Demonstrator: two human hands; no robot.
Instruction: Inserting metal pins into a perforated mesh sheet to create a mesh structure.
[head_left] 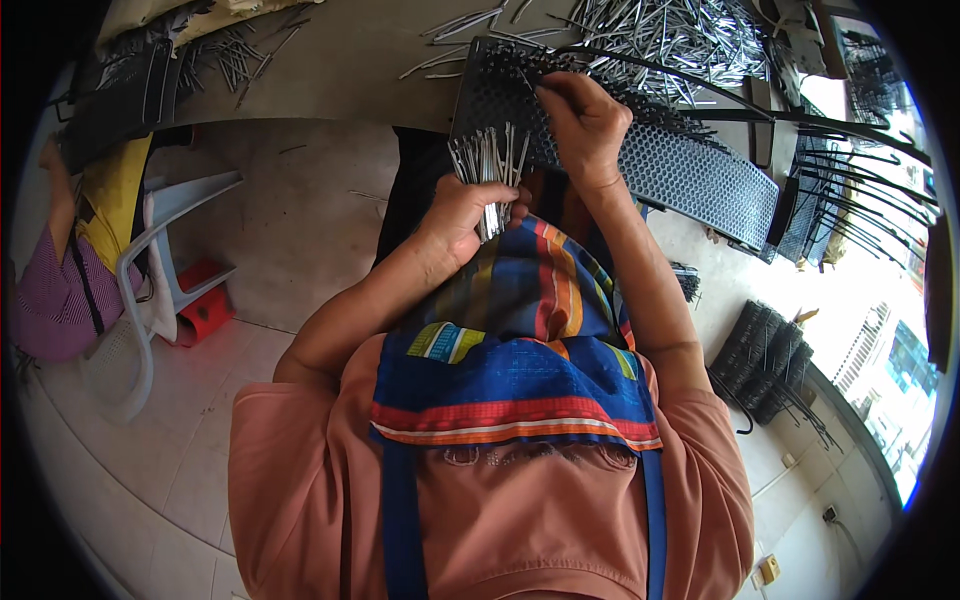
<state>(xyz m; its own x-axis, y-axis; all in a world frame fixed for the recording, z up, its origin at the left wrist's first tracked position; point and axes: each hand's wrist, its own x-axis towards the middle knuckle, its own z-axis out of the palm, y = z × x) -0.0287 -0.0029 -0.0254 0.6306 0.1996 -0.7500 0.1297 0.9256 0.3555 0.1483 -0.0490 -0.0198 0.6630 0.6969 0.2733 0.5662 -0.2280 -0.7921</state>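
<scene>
My left hand (458,215) is closed around an upright bundle of thin silvery-grey strips (487,160), whose loose ends fan out above the fingers. A long grey perforated panel (695,185), covered in rows of small holes, lies across the table edge and slopes toward me. Over the panel's left part, my right hand (594,130) is pinched at the fingertips, close to the holes. What sits between those fingertips is too small to make out. Dark tufts (505,62) stand in the holes at the panel's left end and along its far edge.
A heap of loose silvery strips (690,40) lies on the table (345,60) behind the panel. Long black rods (850,125) stick out at the right. On the left, another person in purple (65,300) sits by a grey plastic chair (150,290). Dark bristly rolls (760,350) stand on the floor.
</scene>
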